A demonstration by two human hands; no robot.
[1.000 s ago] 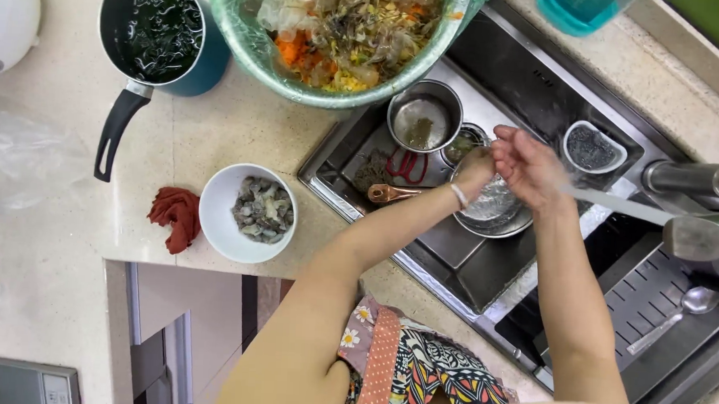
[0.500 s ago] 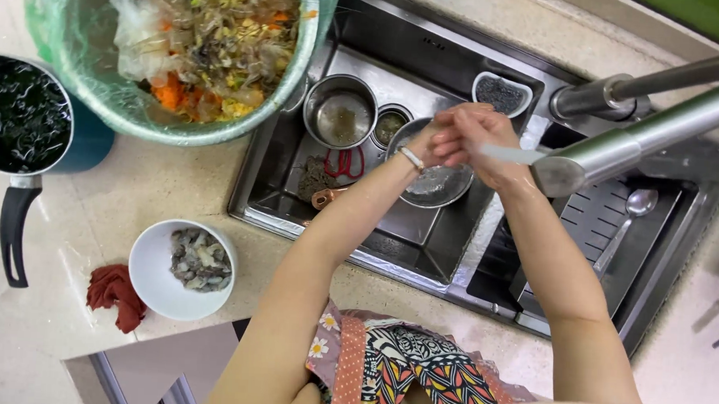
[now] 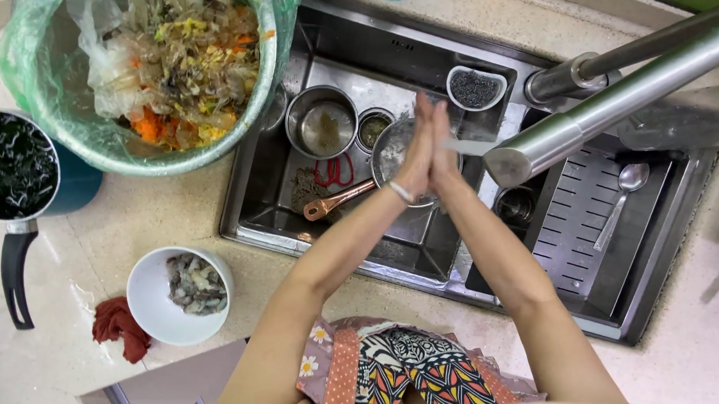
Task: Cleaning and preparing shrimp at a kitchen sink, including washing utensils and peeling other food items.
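A pale stone counter [image 3: 173,218] surrounds a steel sink [image 3: 390,252] holding bowls. Over the sink, just under the faucet spout [image 3: 589,115], the left hand [image 3: 417,152] and right hand [image 3: 443,149] press flat together, palm to palm, fingers pointing away from the body. Half a second ago they were clasped crosswise.

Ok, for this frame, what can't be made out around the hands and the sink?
- Head view: the left hand and right hand are pressed palm to palm, so anything between them is hidden.
- The steel bowl under them is largely covered by the hands.
- The faucet spout is blurred, hiding the sink part beneath it.
- The pan of dark greens is cut off by the left edge.
- The white bowl contents are too small to identify.
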